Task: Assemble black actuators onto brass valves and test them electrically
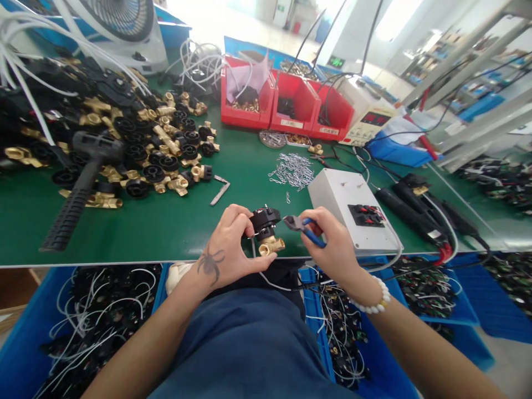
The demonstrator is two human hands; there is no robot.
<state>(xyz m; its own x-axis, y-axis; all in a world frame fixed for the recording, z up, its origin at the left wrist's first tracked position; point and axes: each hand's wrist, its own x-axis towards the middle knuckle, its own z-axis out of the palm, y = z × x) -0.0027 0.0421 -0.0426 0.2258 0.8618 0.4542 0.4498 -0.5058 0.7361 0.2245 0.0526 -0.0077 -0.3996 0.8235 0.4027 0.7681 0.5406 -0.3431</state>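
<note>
My left hand (228, 238) is closed around a small valve assembly (266, 221) at the table's front edge. Its upper part is a black round housing and its lower part a brass valve body (272, 245). A grey cable runs down from it toward my lap. In my right hand (330, 244) I grip diagonal cutters (305, 226) with blue handles; their dark jaws point left, a short way from the housing and apart from it. Behind the valve lies a pile of wire clips (292, 170), with one single clip (288, 197) nearer to me.
Many brass valves (168, 138) and a black mallet (81, 183) cover the left. Red bins (293, 105) stand at the back. A grey box (338, 202) and black electric screwdrivers (411, 213) are right. Blue crates (25, 343) of cabled parts stand below the edge.
</note>
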